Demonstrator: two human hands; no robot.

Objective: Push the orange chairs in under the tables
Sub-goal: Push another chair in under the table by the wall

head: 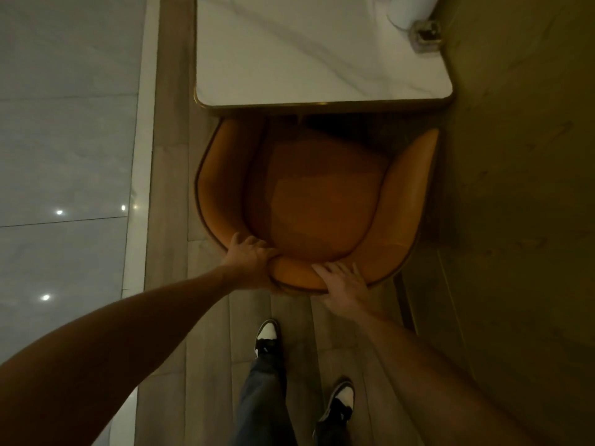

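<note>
An orange padded chair (322, 201) with a curved backrest stands right below me, its front edge tucked under the near edge of a white marble table (306, 59) with a brass rim. My left hand (251, 259) is wrapped over the top of the backrest at its left. On the backrest's middle lies my right hand (344, 281), fingers spread over the top and thumb behind. Both arms reach forward from the bottom corners.
A dark wall (515, 188) runs close along the right side of chair and table. Glossy grey tiles (64, 140) lie to the left beyond a wooden floor strip. A white roll (409, 8) and a small clear holder (426, 35) stand on the table's far right corner. My feet are behind the chair.
</note>
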